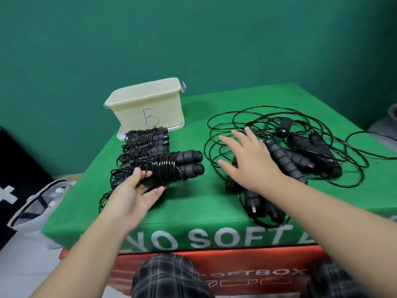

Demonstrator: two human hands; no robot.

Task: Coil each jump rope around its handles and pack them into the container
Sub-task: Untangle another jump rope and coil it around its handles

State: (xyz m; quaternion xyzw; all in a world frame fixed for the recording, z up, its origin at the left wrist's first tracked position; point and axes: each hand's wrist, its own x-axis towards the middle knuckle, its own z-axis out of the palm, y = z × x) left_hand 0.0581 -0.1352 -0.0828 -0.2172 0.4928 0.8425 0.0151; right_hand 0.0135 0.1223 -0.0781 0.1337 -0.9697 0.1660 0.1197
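Observation:
My left hand (137, 190) grips a coiled black jump rope (171, 167) by its wrapped middle, its two handle ends pointing right just above the green surface. Behind it lies a row of several coiled ropes (148, 140) reaching back to the cream container (148, 104) marked with a "B". My right hand (247, 158) hovers with spread fingers over the left side of a tangle of loose black ropes and foam handles (300, 153). Two more handles (262, 206) lie near the front edge.
The green surface (193, 203) is a soft box with white lettering on its front, stacked on a red box (236, 272). A white bag (40, 203) sits on the floor at the left. A rope loop (369, 145) hangs past the right edge.

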